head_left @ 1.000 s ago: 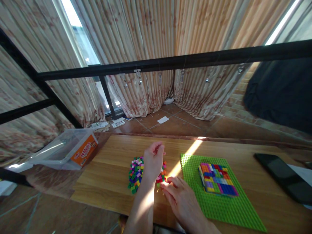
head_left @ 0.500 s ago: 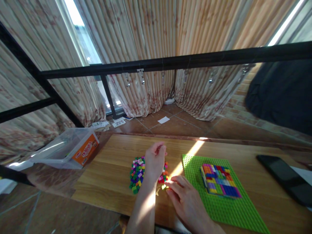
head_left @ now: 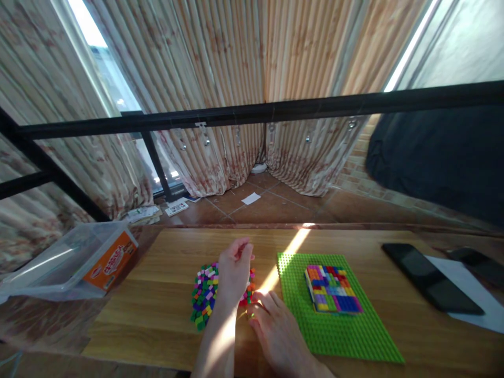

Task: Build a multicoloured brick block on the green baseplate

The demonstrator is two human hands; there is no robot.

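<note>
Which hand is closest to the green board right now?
The right hand: it is beside the left edge of the green board, while the left hand is farther off, over the loose bricks.

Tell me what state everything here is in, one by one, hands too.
Loose bricks: heaped, unjoined
Brick block: assembled, on the baseplate
Baseplate: flat on the table
Plastic bin: open on top
Black device: screen dark
Left hand: fingers curled, contents hidden
Right hand: fingers bent, grip unclear
</note>
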